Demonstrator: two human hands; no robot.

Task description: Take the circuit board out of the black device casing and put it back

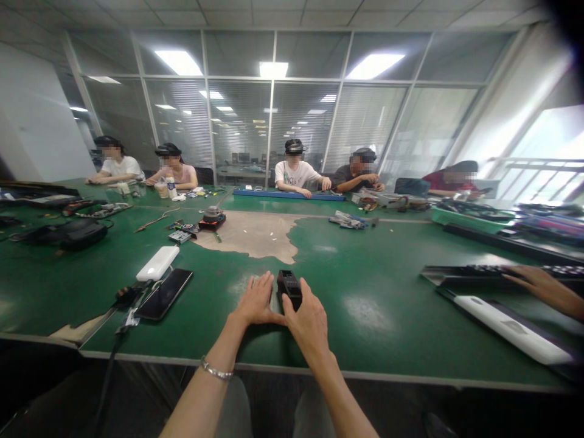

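Note:
A small black device [288,283] stands on the green table [356,340] in front of me, its top face showing small markings too tiny to read. My right hand [308,313] is around its near and right side, thumb and fingers on either side of the near end. To the left of the device my left hand [259,303] rests with its fingers spread and nothing in it; its thumb reaches toward the right thumb. A silver bracelet [216,368] circles my left wrist.
A white power bank [158,263] and a black phone [166,294] with cables lie left. Another person's hand [542,286] reaches in at right, near a long white-and-black part [511,325]. Several people sit across the table; electronic parts [212,218] lie mid-table.

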